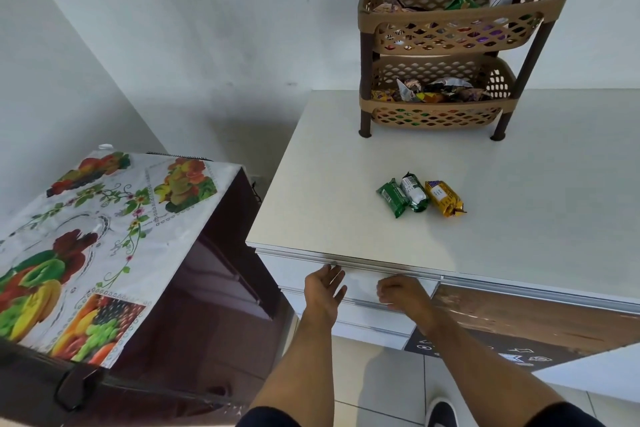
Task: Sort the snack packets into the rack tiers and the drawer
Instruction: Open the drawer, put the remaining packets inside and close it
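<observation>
Three snack packets lie side by side on the white counter: a green one, a green-and-silver one and a yellow one. A brown two-tier rack stands at the back of the counter, with several packets in both its tiers. The top drawer sits shut under the counter's front edge. My left hand is open, fingertips at the drawer's top lip. My right hand rests curled on the drawer front, nothing visible in it.
A dark cabinet with a fruit-print cloth stands close on the left of the counter. More drawer fronts lie below the top one. A wood-look panel is to the right, tiled floor underfoot.
</observation>
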The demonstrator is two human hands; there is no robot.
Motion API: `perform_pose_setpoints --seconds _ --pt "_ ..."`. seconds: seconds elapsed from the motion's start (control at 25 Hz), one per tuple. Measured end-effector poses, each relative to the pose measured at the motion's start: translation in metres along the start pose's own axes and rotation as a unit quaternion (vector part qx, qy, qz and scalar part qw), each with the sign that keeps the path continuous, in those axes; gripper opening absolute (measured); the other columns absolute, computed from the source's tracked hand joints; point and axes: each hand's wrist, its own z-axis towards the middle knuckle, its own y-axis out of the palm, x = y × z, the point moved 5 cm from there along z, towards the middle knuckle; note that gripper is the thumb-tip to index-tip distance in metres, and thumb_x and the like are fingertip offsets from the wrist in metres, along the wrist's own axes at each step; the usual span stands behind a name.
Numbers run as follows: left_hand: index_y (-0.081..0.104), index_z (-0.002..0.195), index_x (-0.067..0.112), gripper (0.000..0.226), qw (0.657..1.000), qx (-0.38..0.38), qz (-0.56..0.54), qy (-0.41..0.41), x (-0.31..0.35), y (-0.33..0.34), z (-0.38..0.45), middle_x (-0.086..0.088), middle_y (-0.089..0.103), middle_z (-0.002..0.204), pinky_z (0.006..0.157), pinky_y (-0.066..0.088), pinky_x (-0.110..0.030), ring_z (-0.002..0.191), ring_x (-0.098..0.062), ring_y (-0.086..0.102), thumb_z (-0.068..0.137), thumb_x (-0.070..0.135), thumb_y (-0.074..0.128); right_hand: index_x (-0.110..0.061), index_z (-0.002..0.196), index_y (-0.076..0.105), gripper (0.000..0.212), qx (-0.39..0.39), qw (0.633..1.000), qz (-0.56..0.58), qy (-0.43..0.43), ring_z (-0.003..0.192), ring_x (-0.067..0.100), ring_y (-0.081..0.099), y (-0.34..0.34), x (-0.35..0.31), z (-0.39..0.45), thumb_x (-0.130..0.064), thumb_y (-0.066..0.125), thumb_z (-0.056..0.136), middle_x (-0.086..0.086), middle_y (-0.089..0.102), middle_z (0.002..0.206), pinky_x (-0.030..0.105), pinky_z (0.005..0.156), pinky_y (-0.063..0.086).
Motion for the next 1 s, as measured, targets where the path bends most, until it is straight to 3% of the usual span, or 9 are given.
perform_pose_setpoints --seconds 0.12,0.28,0.4,0.52,0.68,0.84,1.0 --pt "0.067 0.118 0.010 0.030 1.000 -0.006 -0.005 0.006 0.004 -0.003 -0.002 -0.010 0.075 0.115 0.084 0.052 -0.036 0.109 -0.023 0.069 0.097 0.014 0.045 0.002 0.107 0.070 0.018 0.042 0.980 0.189 0.041 0.090 0.033 0.070 -0.015 0.003 -0.007 0.001 0.062 0.092 0.022 0.072 0.104 0.033 0.076 0.054" --pt "0.068 0.115 0.012 0.031 0.999 -0.033 0.008 0.014 0.012 -0.001 0.000 -0.008 0.076 0.116 0.086 0.050 -0.035 0.111 -0.020 0.069 0.095 0.011 0.045 -0.005 0.103 0.066 0.012 0.062 0.950 0.304 0.042 0.103 0.039 0.068 -0.018 0.001 -0.011 -0.002 0.055 0.098 0.018 0.071 0.109 0.044 0.092 0.051" --pt "0.068 0.110 0.012 0.030 0.999 -0.041 -0.009 0.021 0.017 0.004 0.003 -0.009 0.072 0.124 0.090 0.050 -0.035 0.110 -0.019 0.070 0.095 0.005 0.044 -0.007 0.095 0.063 0.019 0.104 0.923 0.368 0.034 0.103 0.040 0.066 -0.022 0.001 -0.012 0.004 0.048 0.100 0.019 0.070 0.106 0.042 0.088 0.052" --pt "0.065 0.122 0.008 0.041 0.998 -0.051 -0.018 0.020 0.017 0.007 0.003 -0.012 0.068 0.128 0.095 0.049 -0.035 0.111 -0.022 0.068 0.093 -0.003 0.037 -0.010 0.094 0.063 0.019 0.114 0.921 0.371 0.037 0.103 0.038 0.066 -0.029 0.004 -0.011 0.003 0.049 0.099 0.018 0.070 0.107 0.040 0.087 0.050" --pt "0.068 0.107 0.011 0.041 0.997 -0.071 0.033 0.023 0.017 0.004 0.004 -0.009 0.070 0.118 0.093 0.049 -0.033 0.109 -0.021 0.069 0.091 -0.007 0.035 -0.006 0.105 0.065 0.015 0.090 0.927 0.362 0.039 0.103 0.033 0.067 -0.035 0.010 -0.007 0.002 0.055 0.097 0.016 0.071 0.108 0.040 0.092 0.050" --pt "0.069 0.109 0.018 0.018 0.997 -0.044 0.070 -0.005 0.015 -0.003 0.007 0.000 0.076 0.110 0.080 0.051 -0.030 0.093 -0.022 0.062 0.095 0.015 0.058 -0.001 0.102 0.068 0.012 0.077 0.928 0.362 0.036 0.097 0.030 0.069 -0.038 0.014 -0.003 0.004 0.059 0.095 0.016 0.072 0.103 0.034 0.085 0.053" --pt "0.072 0.116 0.024 0.028 0.994 -0.034 0.104 -0.021 0.019 -0.005 0.010 0.004 0.076 0.116 0.078 0.047 -0.029 0.078 -0.019 0.044 0.089 0.031 0.073 0.003 0.105 0.069 0.014 0.070 0.934 0.348 0.020 0.096 0.030 0.071 -0.040 0.022 0.004 0.003 0.058 0.096 0.018 0.073 0.103 0.034 0.084 0.054"
